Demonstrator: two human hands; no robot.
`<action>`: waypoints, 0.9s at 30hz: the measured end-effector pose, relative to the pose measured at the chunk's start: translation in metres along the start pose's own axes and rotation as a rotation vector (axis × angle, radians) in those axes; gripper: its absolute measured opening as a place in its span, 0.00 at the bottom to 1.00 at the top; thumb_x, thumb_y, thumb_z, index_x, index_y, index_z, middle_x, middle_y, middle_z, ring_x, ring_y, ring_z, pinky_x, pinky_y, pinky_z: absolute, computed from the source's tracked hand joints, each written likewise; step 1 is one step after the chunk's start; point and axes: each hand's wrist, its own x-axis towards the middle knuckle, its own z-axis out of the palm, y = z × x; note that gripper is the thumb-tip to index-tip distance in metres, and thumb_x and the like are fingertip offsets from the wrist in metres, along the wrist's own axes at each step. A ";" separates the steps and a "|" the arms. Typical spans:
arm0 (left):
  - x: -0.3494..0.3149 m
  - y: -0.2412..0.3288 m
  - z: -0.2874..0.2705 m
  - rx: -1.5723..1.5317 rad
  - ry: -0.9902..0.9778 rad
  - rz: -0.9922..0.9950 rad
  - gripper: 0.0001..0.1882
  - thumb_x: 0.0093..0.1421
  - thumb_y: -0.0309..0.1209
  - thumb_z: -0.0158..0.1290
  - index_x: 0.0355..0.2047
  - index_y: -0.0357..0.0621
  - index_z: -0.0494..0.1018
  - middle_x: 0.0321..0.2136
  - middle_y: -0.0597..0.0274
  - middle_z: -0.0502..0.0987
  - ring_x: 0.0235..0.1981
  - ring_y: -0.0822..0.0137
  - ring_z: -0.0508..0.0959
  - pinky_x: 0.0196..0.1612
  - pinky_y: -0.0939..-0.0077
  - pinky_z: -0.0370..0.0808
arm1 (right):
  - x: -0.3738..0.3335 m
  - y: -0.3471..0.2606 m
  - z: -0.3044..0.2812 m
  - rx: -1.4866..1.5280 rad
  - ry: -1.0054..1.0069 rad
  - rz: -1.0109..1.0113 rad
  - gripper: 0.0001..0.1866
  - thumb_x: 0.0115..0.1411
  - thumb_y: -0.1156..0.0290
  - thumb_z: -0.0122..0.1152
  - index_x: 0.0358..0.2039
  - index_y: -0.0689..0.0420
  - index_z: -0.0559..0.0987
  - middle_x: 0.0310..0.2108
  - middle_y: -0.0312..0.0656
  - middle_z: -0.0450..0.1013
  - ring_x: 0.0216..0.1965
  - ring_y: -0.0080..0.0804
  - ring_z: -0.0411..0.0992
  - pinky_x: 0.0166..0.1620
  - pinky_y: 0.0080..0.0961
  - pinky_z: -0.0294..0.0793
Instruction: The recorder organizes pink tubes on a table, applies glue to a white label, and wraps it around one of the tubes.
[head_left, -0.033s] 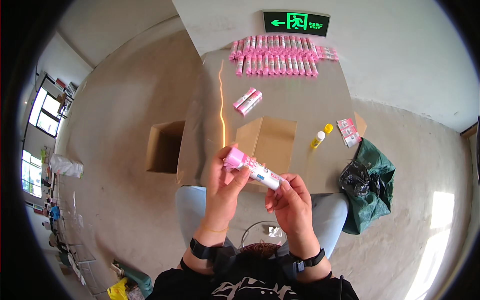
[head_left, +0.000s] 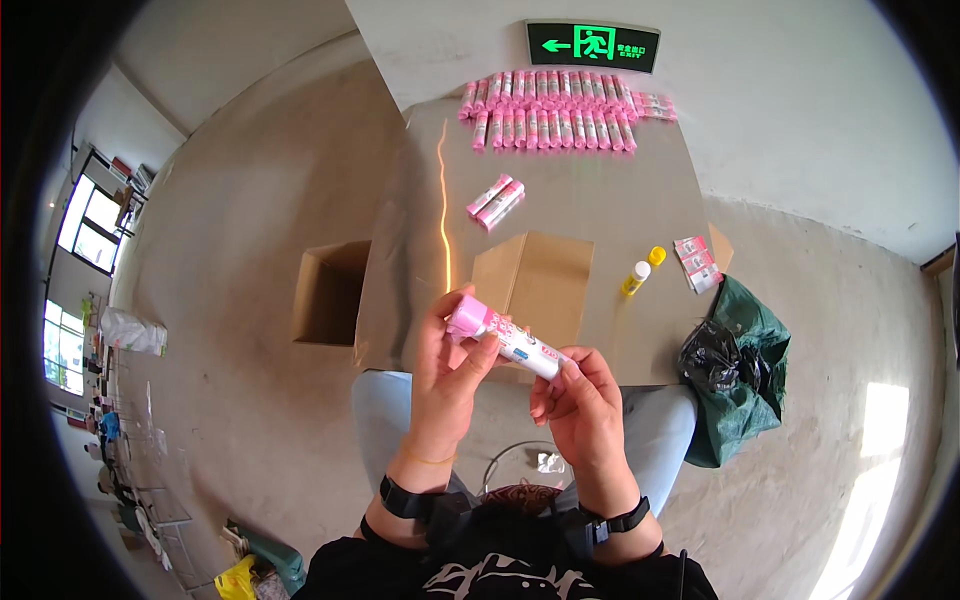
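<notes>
Two forearms, entering from the lower edge, each with a black wrist strap [head_left: 628,519], angled inward and upward; wrists bent toward one shared item. Left hand [head_left: 445,365]: fingers curled closed around the pink end of the item, thumb laid along its near side, the remaining fingertips partly hidden behind it. Right hand [head_left: 585,408]: thumb and forefinger pinched on the opposite, lower end, other fingers folded beneath. Item held: one white-and-pink cylindrical roll in plastic wrap [head_left: 522,348], slanting from upper left to lower right, in front of the table's near edge; printed label facing up, with pink lettering and a small blue patch. Beyond the hands: one brown cardboard piece with creased flaps [head_left: 550,275]. To the right: one small yellow cylinder with white top [head_left: 636,278], near one loose yellow cap [head_left: 657,257]; one group of flat pink-and-white printed pieces [head_left: 697,265]. Farther: two pink-and-white wrapped rolls [head_left: 496,203], side by side, labelled. At the far end of the grey tabletop [head_left: 655,180]: rows of matching pink-ended rolls [head_left: 550,130]. Behind: one black-and-green wall sign [head_left: 593,46], with arrow, running figure and lettering.
</notes>
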 end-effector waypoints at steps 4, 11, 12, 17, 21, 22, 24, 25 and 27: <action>-0.009 0.003 -0.005 0.060 0.017 0.025 0.23 0.62 0.26 0.50 0.56 0.40 0.57 0.44 0.54 0.69 0.47 0.60 0.74 0.47 0.63 0.76 | -0.004 0.002 0.004 -0.005 0.026 0.005 0.11 0.66 0.66 0.48 0.41 0.60 0.68 0.27 0.44 0.72 0.23 0.28 0.72 0.25 0.20 0.69; -0.019 -0.001 -0.014 0.196 0.018 0.044 0.18 0.65 0.29 0.47 0.53 0.37 0.59 0.42 0.55 0.71 0.44 0.64 0.75 0.44 0.68 0.78 | -0.003 0.002 0.006 -0.073 0.092 -0.133 0.13 0.67 0.63 0.45 0.41 0.61 0.68 0.28 0.42 0.72 0.22 0.25 0.69 0.23 0.19 0.66; -0.019 -0.002 -0.015 0.239 -0.001 0.070 0.17 0.65 0.29 0.46 0.52 0.37 0.59 0.42 0.55 0.71 0.44 0.64 0.75 0.44 0.69 0.78 | -0.004 0.001 0.006 -0.076 0.095 -0.135 0.13 0.68 0.62 0.44 0.41 0.61 0.68 0.29 0.41 0.72 0.22 0.25 0.69 0.23 0.19 0.66; -0.018 -0.002 -0.008 0.245 -0.048 0.061 0.18 0.65 0.29 0.47 0.52 0.37 0.58 0.40 0.55 0.71 0.43 0.66 0.74 0.42 0.73 0.77 | -0.004 0.000 0.007 -0.193 0.136 -0.147 0.13 0.65 0.63 0.50 0.41 0.60 0.66 0.27 0.39 0.70 0.22 0.22 0.68 0.23 0.17 0.65; -0.022 -0.026 -0.009 0.299 -0.016 0.076 0.22 0.62 0.30 0.52 0.52 0.39 0.56 0.38 0.56 0.72 0.37 0.66 0.76 0.37 0.71 0.79 | 0.002 0.011 0.007 -0.462 0.201 -0.227 0.14 0.62 0.66 0.57 0.40 0.59 0.63 0.24 0.36 0.67 0.21 0.19 0.66 0.23 0.15 0.66; -0.022 -0.029 -0.007 0.298 -0.013 0.090 0.22 0.62 0.30 0.52 0.52 0.39 0.56 0.38 0.56 0.72 0.37 0.66 0.76 0.37 0.71 0.79 | 0.003 0.015 0.006 -0.541 0.233 -0.268 0.14 0.62 0.67 0.57 0.39 0.59 0.63 0.24 0.36 0.67 0.21 0.18 0.66 0.23 0.15 0.66; -0.018 -0.034 -0.004 0.345 0.043 -0.031 0.22 0.60 0.27 0.54 0.49 0.39 0.55 0.35 0.58 0.71 0.35 0.68 0.76 0.32 0.74 0.79 | 0.006 0.018 0.002 -0.615 0.223 -0.313 0.13 0.63 0.69 0.56 0.39 0.61 0.63 0.24 0.36 0.67 0.21 0.18 0.65 0.23 0.15 0.67; -0.016 -0.042 -0.007 0.309 0.029 0.000 0.18 0.61 0.27 0.52 0.46 0.38 0.56 0.34 0.59 0.70 0.33 0.69 0.76 0.28 0.76 0.79 | 0.007 0.019 -0.003 -0.671 0.218 -0.331 0.11 0.64 0.68 0.53 0.39 0.59 0.63 0.23 0.34 0.65 0.19 0.17 0.63 0.22 0.14 0.63; -0.015 -0.051 -0.012 0.330 0.052 0.007 0.19 0.60 0.27 0.53 0.46 0.38 0.56 0.33 0.59 0.71 0.31 0.72 0.76 0.28 0.77 0.79 | 0.010 0.026 -0.015 -0.743 0.192 -0.349 0.09 0.67 0.67 0.47 0.40 0.58 0.62 0.22 0.33 0.64 0.19 0.16 0.62 0.21 0.13 0.60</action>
